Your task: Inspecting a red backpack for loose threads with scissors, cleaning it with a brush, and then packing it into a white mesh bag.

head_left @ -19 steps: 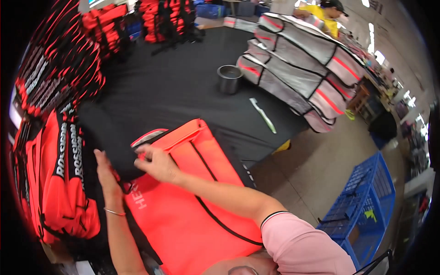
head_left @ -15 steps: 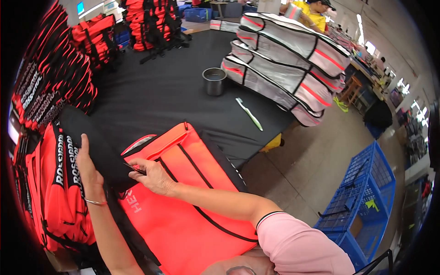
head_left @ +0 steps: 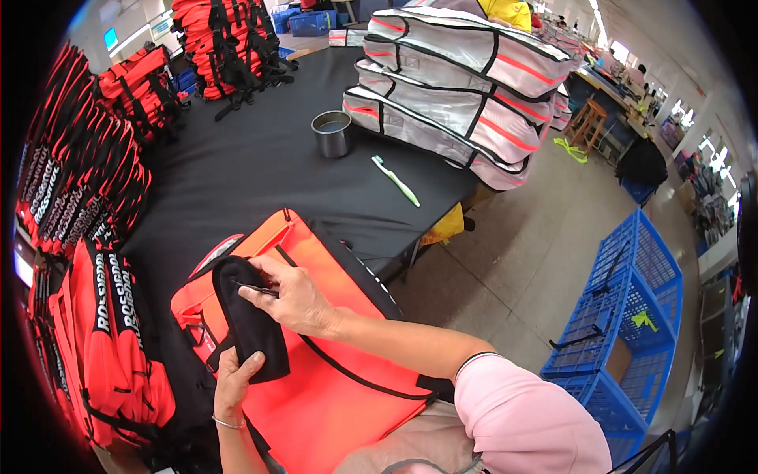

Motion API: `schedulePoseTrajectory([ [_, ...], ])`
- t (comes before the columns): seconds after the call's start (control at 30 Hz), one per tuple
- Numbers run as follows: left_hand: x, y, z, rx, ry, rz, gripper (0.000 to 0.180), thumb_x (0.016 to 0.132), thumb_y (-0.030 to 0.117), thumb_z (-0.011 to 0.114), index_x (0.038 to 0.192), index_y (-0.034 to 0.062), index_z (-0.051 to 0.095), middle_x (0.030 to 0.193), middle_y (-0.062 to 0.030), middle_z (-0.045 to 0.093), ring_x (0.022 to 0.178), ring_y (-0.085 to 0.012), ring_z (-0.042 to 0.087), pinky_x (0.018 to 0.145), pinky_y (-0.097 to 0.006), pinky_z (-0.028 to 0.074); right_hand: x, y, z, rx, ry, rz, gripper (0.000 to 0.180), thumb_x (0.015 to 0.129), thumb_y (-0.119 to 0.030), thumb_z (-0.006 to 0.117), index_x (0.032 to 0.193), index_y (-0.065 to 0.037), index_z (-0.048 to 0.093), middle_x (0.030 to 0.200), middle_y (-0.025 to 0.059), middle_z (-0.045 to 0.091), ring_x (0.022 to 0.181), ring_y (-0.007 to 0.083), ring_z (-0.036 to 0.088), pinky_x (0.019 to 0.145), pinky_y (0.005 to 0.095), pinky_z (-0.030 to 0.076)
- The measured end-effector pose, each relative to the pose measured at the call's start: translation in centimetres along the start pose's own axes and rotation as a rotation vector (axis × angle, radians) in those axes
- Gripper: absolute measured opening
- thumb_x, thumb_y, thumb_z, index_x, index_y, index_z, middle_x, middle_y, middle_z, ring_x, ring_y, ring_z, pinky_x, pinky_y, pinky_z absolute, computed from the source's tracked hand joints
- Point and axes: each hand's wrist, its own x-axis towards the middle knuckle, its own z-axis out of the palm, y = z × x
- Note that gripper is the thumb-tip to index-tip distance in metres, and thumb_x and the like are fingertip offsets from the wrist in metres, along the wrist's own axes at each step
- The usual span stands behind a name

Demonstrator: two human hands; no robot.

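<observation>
An orange-red bag with black trim (head_left: 339, 391) lies in front of me at the near edge of the black-covered table. My left hand (head_left: 234, 381) grips the lower end of its black padded strap (head_left: 268, 354), thumb on top. Over the strap's upper end, my right hand (head_left: 298, 306) is closed around small dark thread snips (head_left: 257, 288). Their slim tip points left, close to the strap's surface; whether the blades touch it I cannot tell. The fingers partly hide the tool.
Stacked red and black bags (head_left: 118, 340) stand along the left. A metal cup (head_left: 332, 136) and green-white toothbrush (head_left: 396, 182) lie farther back, beside piled silvery clear bags (head_left: 474, 103). Blue plastic crates (head_left: 624, 316) stand on the floor at right.
My left hand has come from the open, raised position at left to grip the strap, which now lies over the bag. My right hand has shifted slightly right, still holding the snips.
</observation>
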Motion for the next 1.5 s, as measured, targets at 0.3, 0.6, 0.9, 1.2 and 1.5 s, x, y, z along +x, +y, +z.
schedulePoseTrajectory([
  [0.3,-1.4,4.8,4.4,0.163,0.169,0.235,0.042,0.086,0.008,0.071,0.124,-0.0037,0.056,0.112,-0.0059,0.065,0.1,-0.0127,0.061,0.089,-0.028,0.049,-2.9,-4.2,-0.2,0.155,-0.033,-0.032,0.015,0.092,-0.014,0.068,0.089,0.001,0.066,0.072,-0.004,0.054,0.066,0.0032,0.046,0.056,0.0225,0.039],
  [0.6,-3.3,6.3,5.9,0.166,0.223,0.216,0.042,0.091,0.018,0.068,0.125,-0.0038,0.057,0.1,-0.0063,0.068,0.09,-0.0107,0.062,0.081,-0.027,0.051,-3.5,-6.0,-1.0,0.081,-0.12,0.143,0.03,0.094,-0.015,0.064,0.066,-0.008,0.057,0.059,-0.0081,0.047,0.054,-0.0012,0.038,0.048,0.0212,0.029],
  [0.9,-3.5,0.6,5.0,0.489,0.284,0.586,0.026,0.072,0.01,0.081,0.096,0.0012,0.073,0.144,-0.0167,0.039,0.125,-0.0288,0.045,0.102,-0.04,0.04,-5.0,-0.7,-1.1,0.422,-0.276,0.977,0.027,0.087,-0.027,0.071,0.069,-0.014,0.055,0.054,-0.0083,0.042,0.04,0.0021,0.028,0.036,0.022,0.018],
  [1.2,-4.6,-3.4,6.3,0.514,0.339,0.601,0.024,0.069,0.01,0.084,0.089,0.0038,0.075,0.107,-0.0058,0.07,0.102,-0.0233,0.064,0.09,-0.037,0.051,-8.7,0.3,-2.3,0.13,-0.236,0.693,0.039,0.097,-0.04,0.056,0.104,-0.002,0.058,0.082,0.002,0.059,0.06,0.0061,0.048,0.051,0.0229,0.04],
  [1.5,-4.4,-4.4,8.3,0.445,0.443,0.576,0.022,0.071,0.0,0.081,0.091,0.0032,0.075,0.101,-0.0115,0.071,0.078,-0.0183,0.071,0.065,-0.026,0.057,-13.8,-2.7,-3.0,-0.229,-0.043,0.358,0.019,0.088,-0.007,0.071,0.103,0.002,0.063,0.085,0.0044,0.066,0.073,0.007,0.06,0.065,0.0231,0.05],
])
